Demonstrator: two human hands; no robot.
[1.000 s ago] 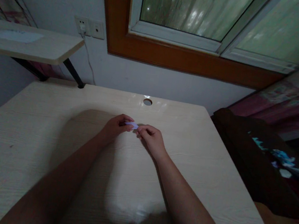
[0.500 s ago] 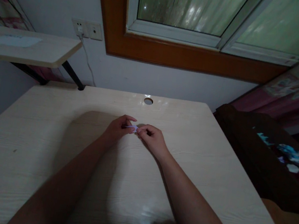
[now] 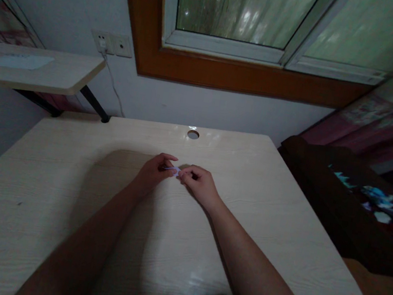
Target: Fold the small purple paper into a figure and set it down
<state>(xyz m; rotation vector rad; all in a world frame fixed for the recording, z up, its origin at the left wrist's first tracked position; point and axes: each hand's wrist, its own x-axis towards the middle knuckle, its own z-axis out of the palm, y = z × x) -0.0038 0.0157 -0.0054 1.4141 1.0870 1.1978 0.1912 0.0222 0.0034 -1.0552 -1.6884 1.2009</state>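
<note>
A small, pale purple piece that looks like folded paper (image 3: 177, 170) is held between both hands, just above the desk (image 3: 264, 236). My left hand (image 3: 154, 171) pinches its left part between thumb and fingers, with the index finger stretched over it. On the other side, my right hand (image 3: 200, 182) is closed, its thumb and fingertips at the piece's right edge. The fingers cover much of the piece, so its full shape is hidden.
A raised shelf (image 3: 80, 82) with a white sheet (image 3: 19, 61) stands at the back left. Behind the desk are a cable hole (image 3: 193, 134), a socket with a cord (image 3: 103, 44) and a window. To the right, a dark wooden piece of furniture (image 3: 309, 184) bears several small blue and white items.
The camera view has shifted slightly. Both hands keep nearly the same hold on the pale purple piece, with only a slight movement of the fingers.
</note>
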